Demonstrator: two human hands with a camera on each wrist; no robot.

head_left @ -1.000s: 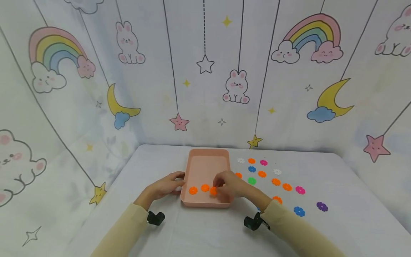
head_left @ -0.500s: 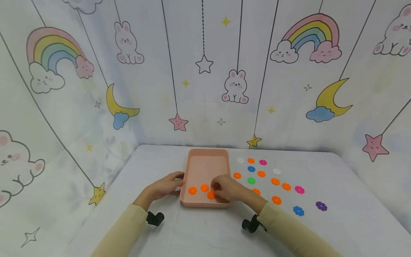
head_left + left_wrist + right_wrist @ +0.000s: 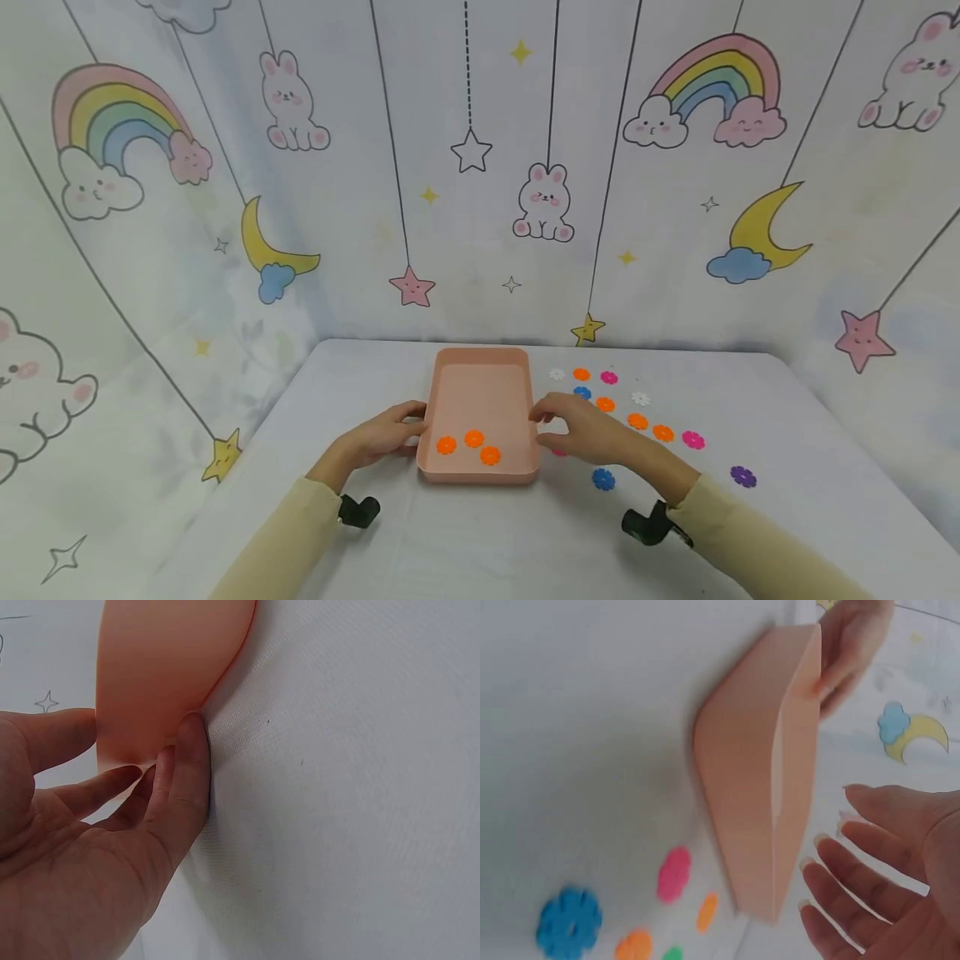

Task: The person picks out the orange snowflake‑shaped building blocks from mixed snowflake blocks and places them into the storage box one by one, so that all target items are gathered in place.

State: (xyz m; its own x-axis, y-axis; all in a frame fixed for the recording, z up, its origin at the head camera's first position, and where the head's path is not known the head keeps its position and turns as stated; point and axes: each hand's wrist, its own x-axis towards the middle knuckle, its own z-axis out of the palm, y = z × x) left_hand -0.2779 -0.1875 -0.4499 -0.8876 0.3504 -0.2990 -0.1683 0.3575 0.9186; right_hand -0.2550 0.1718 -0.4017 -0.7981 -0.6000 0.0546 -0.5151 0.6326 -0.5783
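A shallow peach tray (image 3: 480, 392) lies on the white table. Three orange flower-shaped discs (image 3: 474, 438) rest inside it near the front end. My left hand (image 3: 382, 435) touches the tray's outer left side with loosely bent fingers; the left wrist view shows the fingertips against the wall (image 3: 172, 667). By the tray's right side is my right hand (image 3: 585, 427), thumb and fingers apart. Nothing lies between the right hand's fingers (image 3: 870, 877) in the right wrist view. A pink disc (image 3: 674, 874) and a blue disc (image 3: 603, 479) lie near it, the pink one partly hidden in the head view.
More flower discs spread right of the tray: orange (image 3: 663, 433), pink (image 3: 693, 439), white (image 3: 641, 398) and purple (image 3: 743, 477). A green disc (image 3: 673, 952) shows at the edge of the right wrist view. A patterned cloth wall (image 3: 360, 200) stands behind the table.
My right hand has let go of the third orange disc inside the tray and moved right, out past the tray's right rim. My left hand has stayed at the left side.
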